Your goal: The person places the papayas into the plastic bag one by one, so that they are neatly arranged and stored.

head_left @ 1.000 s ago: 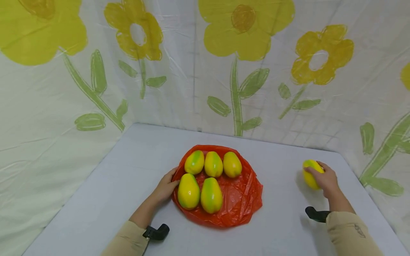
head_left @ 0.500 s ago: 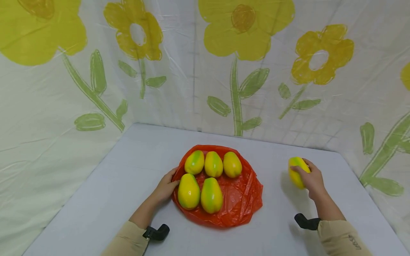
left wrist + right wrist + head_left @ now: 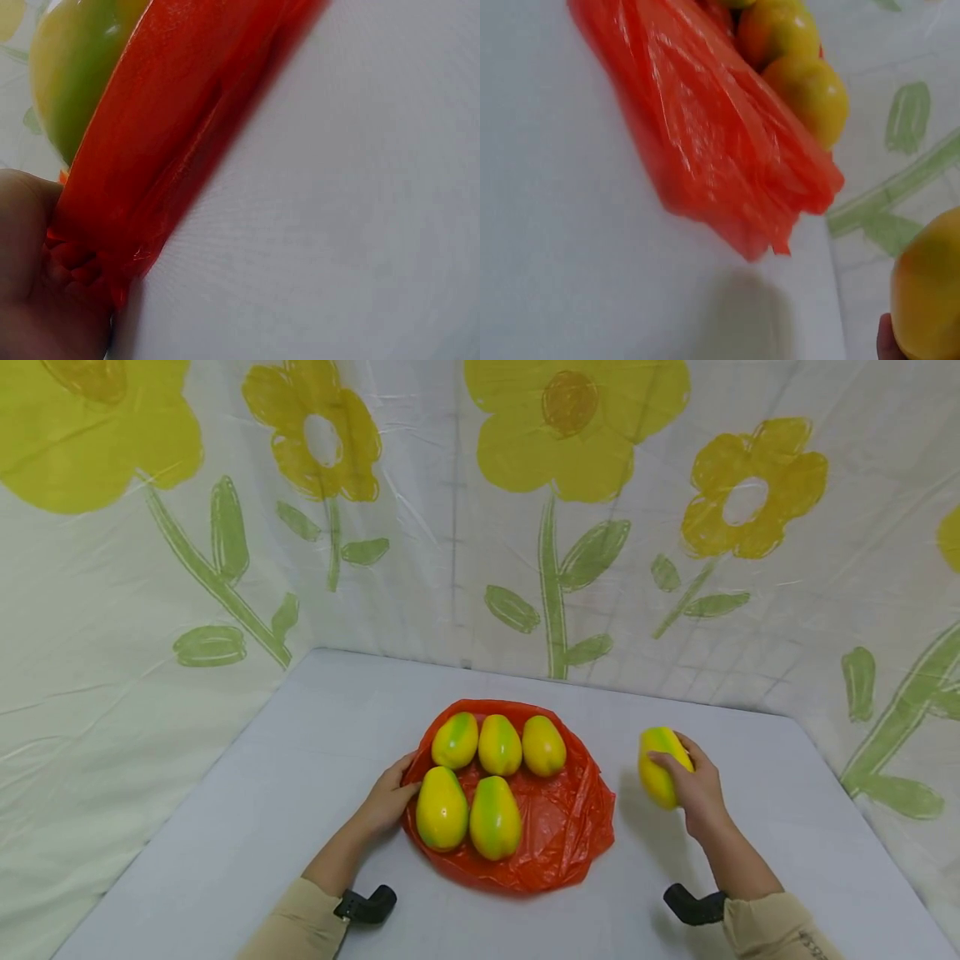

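A red plastic bag point(image 3: 558, 827) lies spread on the table with its rim rolled open, and several yellow-green papayas point(image 3: 442, 810) sit inside, grouped toward its left and far side. My left hand point(image 3: 386, 797) grips the bag's left edge; in the left wrist view the thumb and fingers close around the red plastic point(image 3: 161, 127). To the right of the bag, my right hand point(image 3: 699, 789) holds another papaya point(image 3: 657, 768) above the table, thumb on its near side. That papaya point(image 3: 932, 289) shows at the right edge of the right wrist view, most of the hand out of frame.
The white table point(image 3: 330, 718) runs back to a hanging sheet point(image 3: 420, 560) printed with yellow flowers. The bag's right part is bare crumpled plastic point(image 3: 712, 135). A black wrist strap with a camera mount point(image 3: 693, 906) sits on each forearm.
My right hand has carried the papaya leftward, from the table's right side closer to the bag. The left hand, the bag and the papayas in it have stayed in place.
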Demonstrator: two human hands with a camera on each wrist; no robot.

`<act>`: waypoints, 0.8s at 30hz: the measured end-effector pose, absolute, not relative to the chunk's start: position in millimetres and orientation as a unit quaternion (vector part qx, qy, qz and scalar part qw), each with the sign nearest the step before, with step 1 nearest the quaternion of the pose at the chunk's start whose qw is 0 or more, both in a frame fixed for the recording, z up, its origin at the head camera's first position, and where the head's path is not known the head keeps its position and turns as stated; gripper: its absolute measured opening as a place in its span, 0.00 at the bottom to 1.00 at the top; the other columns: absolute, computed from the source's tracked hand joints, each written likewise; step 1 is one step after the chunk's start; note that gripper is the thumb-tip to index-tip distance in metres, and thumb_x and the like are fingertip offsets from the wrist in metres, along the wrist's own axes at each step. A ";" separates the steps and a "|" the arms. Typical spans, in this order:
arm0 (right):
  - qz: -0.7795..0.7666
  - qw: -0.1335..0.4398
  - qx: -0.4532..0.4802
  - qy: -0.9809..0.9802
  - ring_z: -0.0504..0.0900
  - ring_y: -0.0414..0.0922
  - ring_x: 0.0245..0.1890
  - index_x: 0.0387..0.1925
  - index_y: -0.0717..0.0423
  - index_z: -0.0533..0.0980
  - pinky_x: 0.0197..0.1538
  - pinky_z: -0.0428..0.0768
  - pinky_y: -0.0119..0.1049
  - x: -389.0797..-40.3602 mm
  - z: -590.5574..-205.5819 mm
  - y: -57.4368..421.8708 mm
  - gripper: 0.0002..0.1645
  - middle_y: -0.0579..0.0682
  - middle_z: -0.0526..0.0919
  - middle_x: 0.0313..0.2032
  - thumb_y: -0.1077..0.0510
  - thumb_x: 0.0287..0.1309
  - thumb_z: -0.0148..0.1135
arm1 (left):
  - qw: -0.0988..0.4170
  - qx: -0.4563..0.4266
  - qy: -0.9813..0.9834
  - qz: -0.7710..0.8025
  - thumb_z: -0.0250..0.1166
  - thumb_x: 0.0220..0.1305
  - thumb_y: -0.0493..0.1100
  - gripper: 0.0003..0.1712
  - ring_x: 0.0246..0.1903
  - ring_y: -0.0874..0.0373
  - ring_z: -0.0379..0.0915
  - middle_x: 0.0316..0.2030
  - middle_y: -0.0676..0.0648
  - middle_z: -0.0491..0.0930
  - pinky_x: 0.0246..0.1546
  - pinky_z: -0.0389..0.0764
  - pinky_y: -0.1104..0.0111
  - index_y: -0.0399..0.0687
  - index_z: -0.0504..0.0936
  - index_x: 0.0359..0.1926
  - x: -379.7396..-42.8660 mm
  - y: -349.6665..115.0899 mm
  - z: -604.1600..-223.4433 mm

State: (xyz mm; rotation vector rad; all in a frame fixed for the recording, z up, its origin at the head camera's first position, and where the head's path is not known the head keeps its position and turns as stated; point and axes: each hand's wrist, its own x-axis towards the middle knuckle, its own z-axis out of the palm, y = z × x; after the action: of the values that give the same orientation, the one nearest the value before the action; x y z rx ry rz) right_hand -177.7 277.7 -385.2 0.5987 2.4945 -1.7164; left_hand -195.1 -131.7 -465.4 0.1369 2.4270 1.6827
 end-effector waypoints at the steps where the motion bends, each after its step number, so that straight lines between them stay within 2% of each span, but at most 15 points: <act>1: -0.573 0.030 0.194 0.795 0.62 0.47 0.49 0.73 0.45 0.44 0.39 0.72 0.27 -176.4 -384.6 273.9 0.45 0.59 0.54 0.65 0.40 0.61 0.52 | 0.091 0.046 0.817 0.567 0.49 0.65 0.36 0.31 0.64 0.44 0.61 0.67 0.39 0.61 0.63 0.65 0.49 0.42 0.57 0.69 -195.3 -131.7 -465.7; 6: -0.643 0.045 0.194 0.739 0.61 0.45 0.49 0.73 0.45 0.44 0.39 0.74 0.24 -170.1 -378.4 255.1 0.45 0.53 0.55 0.61 0.43 0.62 0.53 | 0.091 0.047 0.817 0.568 0.49 0.65 0.36 0.31 0.64 0.45 0.61 0.67 0.40 0.61 0.63 0.65 0.50 0.42 0.57 0.69 -195.6 -132.1 -465.5; 13: -0.638 0.055 0.178 0.747 0.62 0.48 0.52 0.73 0.45 0.45 0.40 0.75 0.24 -162.7 -381.9 227.4 0.42 0.57 0.54 0.65 0.47 0.63 0.52 | 0.090 0.057 0.819 0.564 0.49 0.65 0.36 0.31 0.64 0.43 0.61 0.67 0.38 0.61 0.63 0.66 0.50 0.41 0.56 0.69 -195.2 -132.9 -464.6; 24: -0.635 0.073 0.138 0.756 0.63 0.48 0.54 0.71 0.43 0.48 0.46 0.75 0.26 -154.5 -394.3 196.1 0.41 0.54 0.58 0.64 0.48 0.61 0.54 | 0.093 0.043 0.815 0.571 0.50 0.65 0.37 0.31 0.64 0.45 0.60 0.67 0.40 0.61 0.64 0.64 0.50 0.43 0.57 0.69 -195.0 -131.8 -467.6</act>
State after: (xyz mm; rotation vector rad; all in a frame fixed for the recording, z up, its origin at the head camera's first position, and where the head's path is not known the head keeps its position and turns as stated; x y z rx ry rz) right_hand -154.5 196.1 -394.3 0.4158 2.2709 -1.9085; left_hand -195.0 -131.8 -467.6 0.1290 2.4191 1.6939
